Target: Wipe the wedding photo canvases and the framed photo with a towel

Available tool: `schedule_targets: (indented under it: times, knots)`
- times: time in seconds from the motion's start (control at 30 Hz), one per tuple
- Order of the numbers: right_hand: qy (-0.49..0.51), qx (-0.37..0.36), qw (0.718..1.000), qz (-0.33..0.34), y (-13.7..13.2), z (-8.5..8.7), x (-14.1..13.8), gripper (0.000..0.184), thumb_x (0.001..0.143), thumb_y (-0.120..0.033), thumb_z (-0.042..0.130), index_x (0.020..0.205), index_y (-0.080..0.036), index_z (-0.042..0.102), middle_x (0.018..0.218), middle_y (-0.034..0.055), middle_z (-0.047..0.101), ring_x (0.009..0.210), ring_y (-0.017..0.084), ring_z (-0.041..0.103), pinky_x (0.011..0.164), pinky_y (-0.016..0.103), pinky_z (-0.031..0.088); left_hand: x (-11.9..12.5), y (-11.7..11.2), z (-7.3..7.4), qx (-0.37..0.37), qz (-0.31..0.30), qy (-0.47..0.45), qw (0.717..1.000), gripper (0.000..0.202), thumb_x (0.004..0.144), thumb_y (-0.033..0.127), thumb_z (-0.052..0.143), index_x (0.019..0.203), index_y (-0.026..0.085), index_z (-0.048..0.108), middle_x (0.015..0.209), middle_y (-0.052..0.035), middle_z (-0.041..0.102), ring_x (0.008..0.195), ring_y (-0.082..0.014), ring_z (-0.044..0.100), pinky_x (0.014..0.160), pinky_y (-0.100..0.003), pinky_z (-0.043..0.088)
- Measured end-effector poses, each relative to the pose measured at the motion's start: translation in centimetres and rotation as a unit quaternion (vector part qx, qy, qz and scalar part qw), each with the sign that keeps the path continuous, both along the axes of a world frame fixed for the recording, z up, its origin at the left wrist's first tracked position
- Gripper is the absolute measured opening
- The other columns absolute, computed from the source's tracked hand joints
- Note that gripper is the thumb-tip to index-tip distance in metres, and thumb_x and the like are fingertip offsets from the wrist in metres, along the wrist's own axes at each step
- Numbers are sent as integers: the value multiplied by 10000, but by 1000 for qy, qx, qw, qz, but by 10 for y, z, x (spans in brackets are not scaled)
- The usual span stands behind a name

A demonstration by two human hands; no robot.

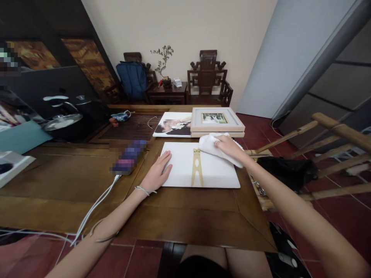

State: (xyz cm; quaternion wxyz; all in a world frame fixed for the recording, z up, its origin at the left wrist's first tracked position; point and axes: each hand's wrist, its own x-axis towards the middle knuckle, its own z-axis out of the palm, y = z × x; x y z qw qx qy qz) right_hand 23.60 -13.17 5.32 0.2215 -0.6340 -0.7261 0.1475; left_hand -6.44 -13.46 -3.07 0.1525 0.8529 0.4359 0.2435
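Note:
A white flat panel [179, 170] lies face down on the wooden table, with a tan A-shaped stand leg [197, 170] on its back. My left hand [159, 170] rests flat on the panel's left edge, fingers stretched out. In my right hand [227, 146] is a bunched white cloth [210, 143], pressed on the panel's upper right part. One end of the cloth hangs over the panel's right edge. Just behind the panel are a light wooden picture frame [240, 123], stacked on another, and a photo panel [174, 121] to its left.
A phone [129, 158] with a white cable [98, 206] lies left of the panel. Farther left stand a glass-lidded pot [63, 125] and a teal box [26, 129]. A bamboo chair [333, 127] is on the right. Carved chairs [208, 73] stand by the wall.

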Motion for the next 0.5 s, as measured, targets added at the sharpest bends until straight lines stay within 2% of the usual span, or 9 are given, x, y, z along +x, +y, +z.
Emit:
schedule_targets:
  times: [0.1, 0.17, 0.27, 0.4, 0.5]
  knots:
    - [-1, 1, 1000, -11, 11, 0, 1, 234, 707, -173, 373, 728, -152, 605, 862, 95, 658, 771, 225, 551, 655, 286, 360, 0, 0, 0, 1, -2, -9, 1000, 502, 897, 363, 347, 1329, 114, 409, 1425, -144, 363, 1343, -246, 283, 1095, -461, 236]
    - [-6, 3, 1000, -14, 2, -1, 0, 234, 715, -176, 373, 720, -158, 606, 856, 91, 661, 788, 230, 553, 674, 287, 360, -1, 0, 0, 2, -2, -9, 1000, 500, 897, 362, 348, 1329, 116, 409, 1425, -143, 363, 1342, -245, 284, 1096, -460, 235]
    - [-17, -3, 1000, -5, -36, -6, -4, 235, 728, -185, 379, 712, -167, 613, 825, 83, 662, 817, 239, 554, 731, 300, 361, 0, 0, -1, 4, -2, -1, 1000, 509, 899, 357, 342, 1325, 86, 410, 1424, -159, 360, 1345, -242, 276, 1103, -447, 224]
    - [-26, -23, 999, 16, -108, -13, -10, 254, 775, -222, 370, 750, -192, 621, 773, 63, 634, 904, 253, 541, 830, 334, 359, 1, -1, -1, 7, 1, 0, 1000, 505, 899, 352, 338, 1328, 94, 405, 1424, -157, 360, 1346, -243, 275, 1103, -452, 220]
    - [-24, -59, 996, 56, -143, -9, -12, 243, 773, -193, 361, 687, -211, 588, 677, 28, 583, 831, 230, 546, 885, 366, 338, 1, -1, -2, 6, 4, -1, 1000, 505, 897, 352, 337, 1330, 99, 403, 1425, -154, 359, 1347, -248, 271, 1101, -460, 220]
